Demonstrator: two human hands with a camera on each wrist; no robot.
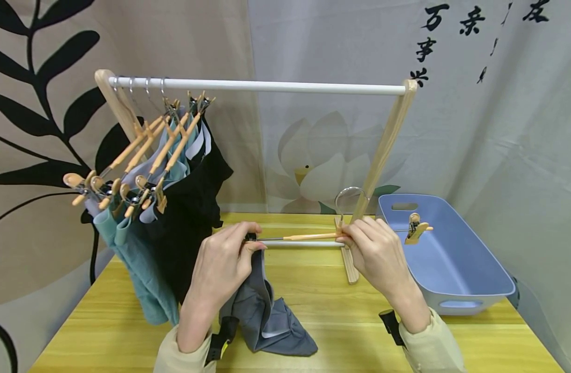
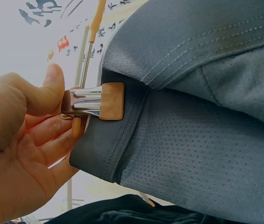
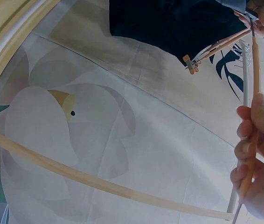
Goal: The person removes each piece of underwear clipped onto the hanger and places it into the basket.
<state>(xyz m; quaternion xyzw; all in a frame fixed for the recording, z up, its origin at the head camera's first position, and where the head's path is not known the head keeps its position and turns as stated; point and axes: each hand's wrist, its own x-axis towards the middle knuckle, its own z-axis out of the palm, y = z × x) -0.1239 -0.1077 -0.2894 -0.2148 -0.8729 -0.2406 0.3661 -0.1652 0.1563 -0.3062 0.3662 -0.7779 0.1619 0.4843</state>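
Note:
Both hands hold a wooden clip hanger (image 1: 313,237) level above the table, its metal hook standing up beside the right hand. My left hand (image 1: 222,264) pinches the clip (image 2: 112,101) at the hanger's left end. That clip bites on the stitched edge of grey shorts (image 1: 262,305), which hang below the hand, a white swoosh on them. My right hand (image 1: 376,254) grips the hanger's wooden bar, fingers curled round it in the right wrist view. Beyond it, the hanger's other clip (image 1: 415,230) carries no cloth.
A rack with a white rail (image 1: 257,87) stands behind the hands. Several clip hangers with teal, lilac and black clothes (image 1: 192,207) hang at its left end. To the right sits a blue plastic basket (image 1: 457,248) on the wooden table (image 1: 350,331).

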